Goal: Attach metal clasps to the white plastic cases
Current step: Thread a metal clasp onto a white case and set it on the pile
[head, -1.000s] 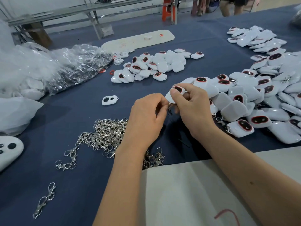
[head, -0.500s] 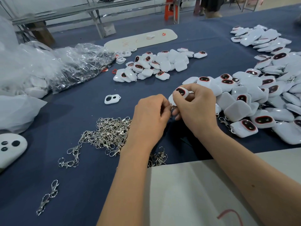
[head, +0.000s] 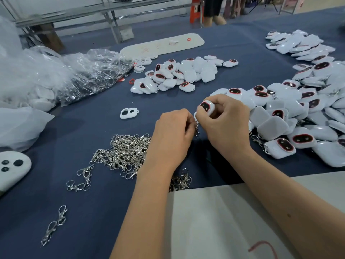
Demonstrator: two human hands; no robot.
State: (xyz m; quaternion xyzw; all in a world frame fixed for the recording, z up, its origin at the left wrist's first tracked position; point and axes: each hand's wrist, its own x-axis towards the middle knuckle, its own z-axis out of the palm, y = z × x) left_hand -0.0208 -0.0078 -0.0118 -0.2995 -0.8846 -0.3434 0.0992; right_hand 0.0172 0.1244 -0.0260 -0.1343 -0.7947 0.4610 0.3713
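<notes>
White case (head: 206, 107) pinched in right hand (head: 226, 126), mid-tabletop.
Left hand (head: 172, 136) curled on metal clasp (head: 197, 128) at case's lower edge; clasp pile (head: 123, 154) just left.

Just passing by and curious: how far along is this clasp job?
Done: a case with its clasp attached lies at the near edge of the right-hand pile. In hand: the right hand holds a white case while the left hand works a clasp at it. Left: the heap of loose clasps and the far pile of cases.
</notes>
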